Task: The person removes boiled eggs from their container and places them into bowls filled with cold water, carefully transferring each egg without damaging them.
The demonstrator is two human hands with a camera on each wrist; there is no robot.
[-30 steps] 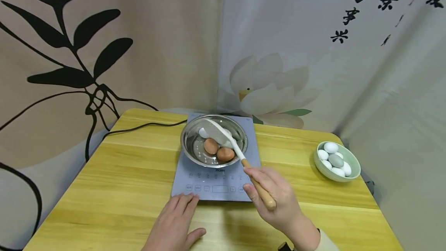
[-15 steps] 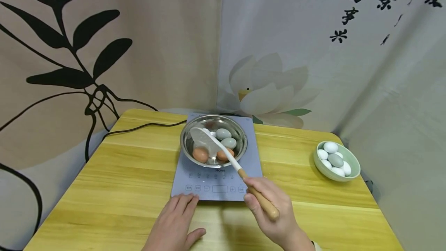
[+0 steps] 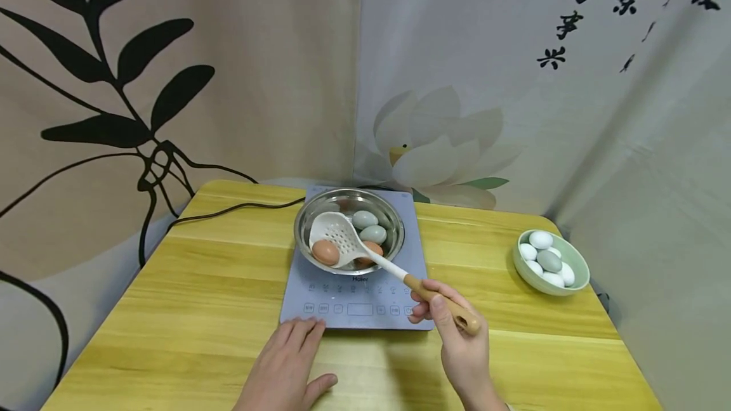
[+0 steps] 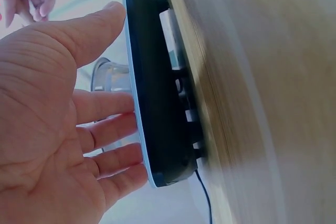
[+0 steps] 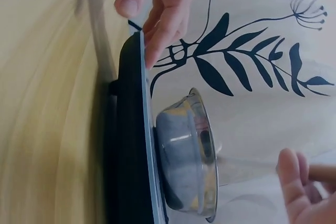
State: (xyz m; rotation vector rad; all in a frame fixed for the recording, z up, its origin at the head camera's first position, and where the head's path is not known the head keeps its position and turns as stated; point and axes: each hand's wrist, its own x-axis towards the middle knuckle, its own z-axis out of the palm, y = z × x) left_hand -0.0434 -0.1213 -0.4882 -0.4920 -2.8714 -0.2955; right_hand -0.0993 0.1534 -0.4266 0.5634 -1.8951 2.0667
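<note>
My right hand [image 3: 465, 341] pinches the wooden handle [image 3: 445, 303] of a white slotted skimmer [image 3: 333, 231]. Its perforated bowl lies inside a round steel basin [image 3: 302, 243]. A brown egg [image 3: 325, 252] overlaps the skimmer's near left edge; whether it lies in the scoop I cannot tell. Another brown egg [image 3: 371, 250] is partly behind the skimmer's neck. Two pale bluish eggs [image 3: 364, 219] sit at the basin's right side. My left hand [image 3: 288, 363] touches the front left edge of the induction cooktop [image 3: 354, 319] with extended fingers, also seen in the left wrist view.
A pale green bowl [image 3: 528, 274] with several white and bluish eggs stands on the right of the wooden table [image 3: 188, 309]. A black cable [image 3: 240, 207] runs left from behind the cooktop. Printed curtains [image 3: 274, 81] hang behind the table.
The skimmer has turned so its perforated face shows, and its bowl has shifted toward the basin's left. My right hand's grip has rotated on the handle. The left hand has stayed put.
</note>
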